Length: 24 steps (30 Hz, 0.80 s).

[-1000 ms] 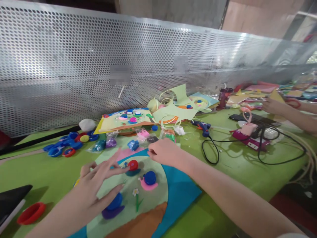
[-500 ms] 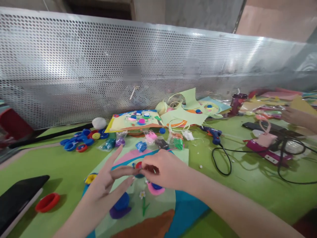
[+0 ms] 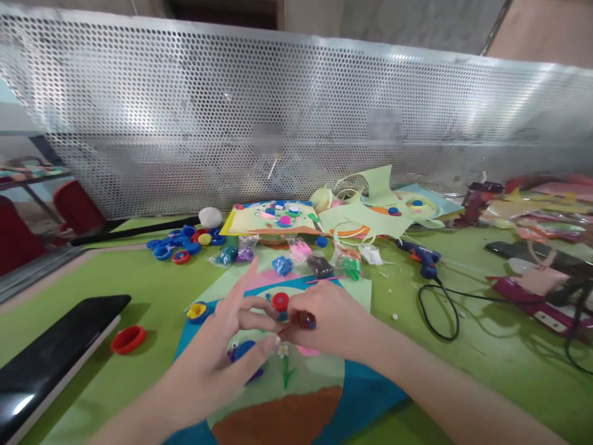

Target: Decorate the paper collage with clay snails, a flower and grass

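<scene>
Both hands over collage (image 3: pixel 319 374) at bench (image 3: pixel 384 303) near edge. Left hand (image 3: pixel 280 335) fingertips meet right hand (image 3: pixel 291 324) pinch; can't tell what's held. Black slab (image 3: pixel 60 349) by left edge. Caps (image 3: pixel 176 240), glue gun (image 3: pixel 425 259) toward far edge.

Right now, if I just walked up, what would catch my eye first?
Probably the bright collage on the green table, with the left grip and right grip close together over it. Its red disc near the top and brown patch at the bottom stand out too. Behind the table, a silvery perforated panel spans the view.
</scene>
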Motion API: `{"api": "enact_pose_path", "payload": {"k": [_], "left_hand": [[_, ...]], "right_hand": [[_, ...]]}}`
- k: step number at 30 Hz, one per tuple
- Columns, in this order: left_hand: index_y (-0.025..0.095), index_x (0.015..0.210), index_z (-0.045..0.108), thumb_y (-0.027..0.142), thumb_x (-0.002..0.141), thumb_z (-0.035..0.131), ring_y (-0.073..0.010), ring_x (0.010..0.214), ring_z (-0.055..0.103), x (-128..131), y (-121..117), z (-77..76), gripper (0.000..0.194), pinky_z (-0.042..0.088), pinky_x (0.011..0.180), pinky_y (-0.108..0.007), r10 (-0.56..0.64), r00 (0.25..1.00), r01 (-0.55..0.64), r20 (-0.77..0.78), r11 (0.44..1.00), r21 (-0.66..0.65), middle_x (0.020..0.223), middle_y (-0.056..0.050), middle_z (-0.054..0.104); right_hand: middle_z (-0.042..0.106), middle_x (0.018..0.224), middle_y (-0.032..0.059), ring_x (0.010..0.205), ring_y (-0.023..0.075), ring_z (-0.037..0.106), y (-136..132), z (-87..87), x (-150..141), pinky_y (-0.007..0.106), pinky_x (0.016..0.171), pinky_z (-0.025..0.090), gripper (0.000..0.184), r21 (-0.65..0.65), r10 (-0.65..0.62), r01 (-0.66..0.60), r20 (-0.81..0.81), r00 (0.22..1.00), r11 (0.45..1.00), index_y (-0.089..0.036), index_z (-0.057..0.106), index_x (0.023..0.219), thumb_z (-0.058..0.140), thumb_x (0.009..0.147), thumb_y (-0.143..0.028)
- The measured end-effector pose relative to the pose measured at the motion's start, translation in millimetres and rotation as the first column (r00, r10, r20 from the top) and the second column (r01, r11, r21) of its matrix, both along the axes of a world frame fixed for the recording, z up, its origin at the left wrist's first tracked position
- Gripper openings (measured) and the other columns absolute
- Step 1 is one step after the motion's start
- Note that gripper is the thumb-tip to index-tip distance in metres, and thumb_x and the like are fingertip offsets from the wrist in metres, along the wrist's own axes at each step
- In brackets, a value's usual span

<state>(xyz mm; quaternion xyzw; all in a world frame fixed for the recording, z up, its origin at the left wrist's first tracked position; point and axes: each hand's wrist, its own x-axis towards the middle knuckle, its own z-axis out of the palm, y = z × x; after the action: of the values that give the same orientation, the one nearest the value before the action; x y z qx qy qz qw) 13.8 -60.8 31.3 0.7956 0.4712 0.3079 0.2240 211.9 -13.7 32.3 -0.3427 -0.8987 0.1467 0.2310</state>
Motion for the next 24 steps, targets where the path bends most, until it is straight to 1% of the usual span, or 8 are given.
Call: {"api": "enact_pose_path", "payload": {"k": [2,4,5,7,12,18,21,24], "left_hand": [[0.035,0.120,0.049,0.040,0.087,0.044,-0.0209,0.113,0.052,0,-3,-5.5,0.034,0.044,0.096,-0.040,-0.003,0.997,0.005,-0.074,1.000,0.026,0.106,0.000,0.067],[0.036,0.138,0.024,0.043,0.087,0.043,-0.0232,0.116,0.049,0,-6,-9.1,0.055,0.042,0.097,-0.044,-0.023,0.994,0.026,-0.111,0.999,0.029,0.110,-0.001,0.066],[0.037,0.141,0.012,0.045,0.087,0.042,-0.0239,0.117,0.049,1,-7,-9.4,0.062,0.040,0.098,-0.046,-0.039,0.992,0.042,-0.121,0.999,0.022,0.113,-0.001,0.064],[0.038,0.141,-0.001,0.048,0.088,0.041,-0.0243,0.117,0.049,1,-7,-6.6,0.068,0.039,0.099,-0.049,-0.058,0.989,0.058,-0.138,0.998,-0.001,0.118,-0.001,0.062],[0.034,0.142,0.009,0.050,0.090,0.032,-0.0238,0.119,0.048,0,-7,8.2,0.059,0.041,0.097,-0.043,0.012,0.995,-0.018,-0.100,0.998,-0.058,0.126,-0.003,0.057],[0.032,0.143,0.000,0.053,0.089,0.032,-0.0285,0.119,0.046,8,-12,7.1,0.065,0.038,0.097,-0.052,-0.094,0.971,0.072,-0.219,0.992,-0.106,0.127,-0.005,0.055],[0.033,0.142,0.001,0.054,0.090,0.029,-0.0291,0.124,0.039,7,-11,8.0,0.064,0.036,0.099,-0.051,-0.053,0.981,0.029,-0.186,0.991,-0.129,0.129,-0.004,0.053],[0.033,0.142,0.004,0.055,0.089,0.029,-0.0278,0.123,0.039,7,-10,11.0,0.063,0.037,0.099,-0.049,-0.048,0.989,0.020,-0.138,0.980,-0.198,0.126,-0.003,0.056]], "right_hand": [[0.063,0.059,-0.0028,0.054,0.0107,0.053,-1,0.1,-2,0.022,0.056,0.031,0.024,0.003,-0.005,0.005,0.055,0.998,1.000,-0.018,0.059,0.066,0.067,0.075,-0.039],[0.064,0.059,-0.0013,0.056,0.0126,0.055,-2,0.4,-4,0.024,0.056,0.030,0.028,0.021,-0.023,0.021,0.127,0.992,1.000,-0.017,0.059,0.066,0.066,0.075,-0.044],[0.064,0.059,-0.0005,0.056,0.0136,0.056,-2,0.8,-4,0.025,0.056,0.029,0.032,0.036,-0.035,0.029,0.162,0.986,0.999,-0.017,0.058,0.066,0.065,0.075,-0.047],[0.064,0.058,0.0006,0.056,0.0146,0.056,-1,2.2,-4,0.026,0.055,0.028,0.037,0.067,-0.050,0.037,0.209,0.977,0.997,-0.017,0.059,0.065,0.062,0.075,-0.053],[0.066,0.063,-0.0006,0.061,0.0130,0.058,3,6.0,0,0.025,0.060,0.031,0.029,0.102,-0.058,0.041,0.170,0.984,0.994,-0.018,0.063,0.071,0.063,0.078,-0.046],[0.066,0.062,0.0022,0.060,0.0160,0.058,4,2.7,-4,0.027,0.059,0.031,0.042,0.093,-0.033,0.011,0.240,0.970,0.996,-0.017,0.062,0.067,0.060,0.074,-0.058],[0.067,0.066,0.0013,0.064,0.0155,0.060,5,4.7,-1,0.026,0.061,0.033,0.033,0.068,-0.063,0.050,0.208,0.976,0.996,-0.017,0.064,0.071,0.065,0.075,-0.050],[0.068,0.071,0.0011,0.068,0.0161,0.061,5,6.5,-1,0.026,0.062,0.034,0.027,0.070,-0.074,0.062,0.184,0.980,0.996,-0.018,0.065,0.074,0.067,0.075,-0.044]]}}
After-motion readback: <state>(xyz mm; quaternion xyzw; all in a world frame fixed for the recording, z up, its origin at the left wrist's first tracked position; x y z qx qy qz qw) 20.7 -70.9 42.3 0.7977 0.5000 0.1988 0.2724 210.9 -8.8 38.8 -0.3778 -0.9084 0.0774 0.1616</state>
